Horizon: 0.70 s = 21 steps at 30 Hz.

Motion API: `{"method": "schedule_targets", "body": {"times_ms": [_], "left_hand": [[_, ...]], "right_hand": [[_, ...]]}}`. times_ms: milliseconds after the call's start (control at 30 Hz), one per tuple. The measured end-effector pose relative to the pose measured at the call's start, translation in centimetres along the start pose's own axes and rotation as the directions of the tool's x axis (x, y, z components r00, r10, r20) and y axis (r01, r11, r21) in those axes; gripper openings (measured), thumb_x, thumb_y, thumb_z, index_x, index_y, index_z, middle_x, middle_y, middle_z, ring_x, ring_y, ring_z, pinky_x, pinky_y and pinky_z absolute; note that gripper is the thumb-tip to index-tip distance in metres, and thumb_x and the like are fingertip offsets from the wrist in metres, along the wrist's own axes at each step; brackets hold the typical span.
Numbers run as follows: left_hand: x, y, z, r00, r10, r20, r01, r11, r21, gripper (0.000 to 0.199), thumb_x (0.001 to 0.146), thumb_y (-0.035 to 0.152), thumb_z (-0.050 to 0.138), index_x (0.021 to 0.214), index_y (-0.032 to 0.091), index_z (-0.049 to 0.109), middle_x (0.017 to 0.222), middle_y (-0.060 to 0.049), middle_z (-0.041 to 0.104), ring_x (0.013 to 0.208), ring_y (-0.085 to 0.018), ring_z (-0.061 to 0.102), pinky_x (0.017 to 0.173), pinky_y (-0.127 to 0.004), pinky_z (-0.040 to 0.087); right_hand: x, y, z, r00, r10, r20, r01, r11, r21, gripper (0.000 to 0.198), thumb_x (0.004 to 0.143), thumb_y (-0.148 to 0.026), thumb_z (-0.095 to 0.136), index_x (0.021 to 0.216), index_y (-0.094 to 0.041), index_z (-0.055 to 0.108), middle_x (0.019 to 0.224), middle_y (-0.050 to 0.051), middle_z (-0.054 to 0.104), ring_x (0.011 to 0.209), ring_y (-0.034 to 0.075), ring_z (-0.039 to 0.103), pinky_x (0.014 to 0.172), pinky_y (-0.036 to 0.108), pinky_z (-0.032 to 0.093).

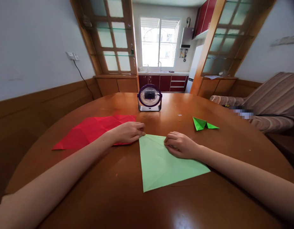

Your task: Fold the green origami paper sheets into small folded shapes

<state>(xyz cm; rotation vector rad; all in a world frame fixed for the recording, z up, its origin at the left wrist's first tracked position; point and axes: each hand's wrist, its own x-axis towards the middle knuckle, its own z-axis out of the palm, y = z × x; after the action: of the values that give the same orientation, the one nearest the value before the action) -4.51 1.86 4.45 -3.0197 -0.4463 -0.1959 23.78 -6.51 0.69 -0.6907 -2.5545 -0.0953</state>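
Fingers of the left hand (pixel 129 131) sit narrow, right at the far-left corner of the pale green sheet (pixel 171 168), and those of the right hand (pixel 181 144) bunch tight on its far edge! Gripping or just pressing? Can't tell. The sheet lies on the brown surface (pixel 108 203), red creased paper (pixel 94 127) to the left, green folded piece (pixel 199 124) far right, purple fan (pixel 150 96) beyond.

Fan (pixel 150 96): is standing upright on the worktop (pixel 101 197).
Window (pixel 159 41): is glowing behind it.
Water heater (pixel 186 37): is hanging right of the window.
Cord (pixel 82 77): is trailing from the wall socket (pixel 72 56).
Striped seat (pixel 273 92): is standing beside the worktop.
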Motion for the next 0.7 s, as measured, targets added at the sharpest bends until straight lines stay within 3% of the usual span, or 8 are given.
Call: {"method": "schedule_targets", "body": {"times_ms": [267, 433, 700], "left_hand": [[-0.4, -0.4, 0.1, 1.0, 0.01, 0.019, -0.012, 0.996, 0.091, 0.038, 0.088, 0.013, 0.037, 0.104, 0.022, 0.07, 0.102, -0.007, 0.058, 0.088, -0.02, 0.058, 0.081, -0.03, 0.045], [-1.5, -1.5, 0.4, 1.0, -0.008, -0.029, 0.012, 0.991, 0.135, 0.037, 0.084, 0.013, 0.041, 0.105, 0.022, 0.071, 0.105, -0.007, 0.06, 0.087, -0.019, 0.06, 0.079, -0.03, 0.047], [-2.0, -2.1, 0.7, 0.994, 0.106, -0.028, -0.094, 0.955, 0.282, 0.034, 0.088, 0.015, 0.039, 0.099, 0.017, 0.071, 0.104, -0.009, 0.062, 0.085, -0.02, 0.061, 0.076, -0.032, 0.048]], "right_hand": [[0.0, 0.0, -0.1, 1.0, 0.001, 0.003, -0.001, 1.0, 0.001, 0.016, 0.089, -0.014, 0.045, 0.085, -0.016, 0.061, 0.083, 0.008, 0.062, 0.079, 0.018, 0.056, 0.073, 0.033, 0.048], [0.0, 0.0, -0.1, 1.0, 0.001, -0.001, -0.001, 1.0, 0.008, 0.015, 0.089, -0.014, 0.046, 0.085, -0.016, 0.061, 0.083, 0.008, 0.062, 0.078, 0.018, 0.056, 0.073, 0.033, 0.048], [-0.1, 0.2, 0.1, 1.0, -0.009, -0.02, 0.01, 1.0, 0.021, 0.016, 0.089, -0.014, 0.046, 0.085, -0.016, 0.061, 0.083, 0.008, 0.062, 0.078, 0.018, 0.056, 0.073, 0.033, 0.049]]}}
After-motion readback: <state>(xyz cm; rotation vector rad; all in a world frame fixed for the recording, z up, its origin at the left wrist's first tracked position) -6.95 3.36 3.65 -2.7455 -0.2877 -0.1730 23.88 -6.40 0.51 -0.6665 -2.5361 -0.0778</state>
